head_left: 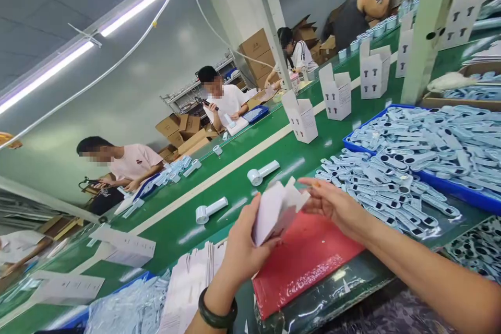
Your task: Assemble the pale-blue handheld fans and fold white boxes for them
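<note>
My left hand (245,242) grips a small white cardboard box (269,211), tilted above a red mat (313,258). The box's end flaps stand open toward the right. Beside those flaps is my right hand (334,202), its index finger stretched out and its other fingers loosely bent; it seems to hold nothing, and whether it touches the flap is hard to tell. Flattened white boxes (188,282) are stacked left of my left wrist. To the right of the mat lies a heap of pale blue handle-shaped plastic parts (376,188).
A green conveyor belt (235,182) runs diagonally past, carrying two pale blue handheld devices (263,172) and several open white boxes (299,117). A blue tray (462,188) of plastic parts stands at right. Bagged parts (127,308) lie at lower left. Co-workers (225,96) sit across the belt.
</note>
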Demonstrator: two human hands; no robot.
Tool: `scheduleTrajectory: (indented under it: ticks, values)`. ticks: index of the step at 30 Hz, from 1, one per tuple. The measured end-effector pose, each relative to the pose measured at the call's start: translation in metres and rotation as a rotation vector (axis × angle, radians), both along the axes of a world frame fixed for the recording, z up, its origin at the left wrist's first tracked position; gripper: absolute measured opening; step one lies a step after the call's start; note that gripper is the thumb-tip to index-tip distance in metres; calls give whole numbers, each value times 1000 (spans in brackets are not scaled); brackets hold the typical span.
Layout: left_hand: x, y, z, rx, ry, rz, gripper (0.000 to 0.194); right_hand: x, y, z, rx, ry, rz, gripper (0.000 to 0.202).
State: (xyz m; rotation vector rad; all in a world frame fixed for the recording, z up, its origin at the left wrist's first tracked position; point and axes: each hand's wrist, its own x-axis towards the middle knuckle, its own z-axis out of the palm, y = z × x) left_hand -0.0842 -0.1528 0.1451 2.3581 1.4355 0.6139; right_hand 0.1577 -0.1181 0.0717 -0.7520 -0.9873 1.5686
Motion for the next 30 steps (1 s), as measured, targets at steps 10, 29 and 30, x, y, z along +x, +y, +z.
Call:
scheduleTrajectory:
  ticks: [10, 29, 30]
  values:
    - [15, 9, -1, 217, -284, -63, 100, -15, -42, 40, 1103, -411, -520, 26]
    - [44, 7, -15, 280, -590, -240, 30, -19, -45, 41, 692, 9, -228, 25]
    - [45, 5, -16, 218, -619, -213, 32, -21, -46, 41, 668, 13, -239, 22]
